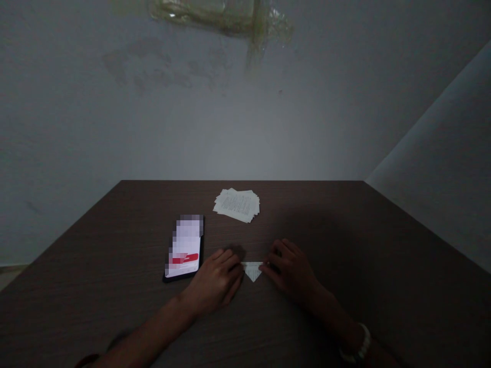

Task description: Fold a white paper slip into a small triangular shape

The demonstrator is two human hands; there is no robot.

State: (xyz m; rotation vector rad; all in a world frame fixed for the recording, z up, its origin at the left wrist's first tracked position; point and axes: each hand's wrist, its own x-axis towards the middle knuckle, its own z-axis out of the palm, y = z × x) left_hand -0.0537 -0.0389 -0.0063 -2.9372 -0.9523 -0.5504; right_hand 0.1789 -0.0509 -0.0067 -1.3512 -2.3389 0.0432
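Between my hands a small folded piece of printed paper (253,271) lies on the table, its visible part a triangle pointing toward me with a straight far edge. My left hand (219,278) is closed at its left corner, the fingers curled and partly covering it. At the right corner my right hand (287,268) pinches the paper between thumb and fingers. Both outer corners are hidden under the fingers. Just left of my left hand lies a phone (184,248) with its screen lit.
A loose stack of printed paper sheets (238,205) lies near the far edge of the dark wooden table (146,204). Behind the table stands a grey wall (245,128), with tape (218,18) stuck high on it. Another wall surface (441,133) slants along the right side.
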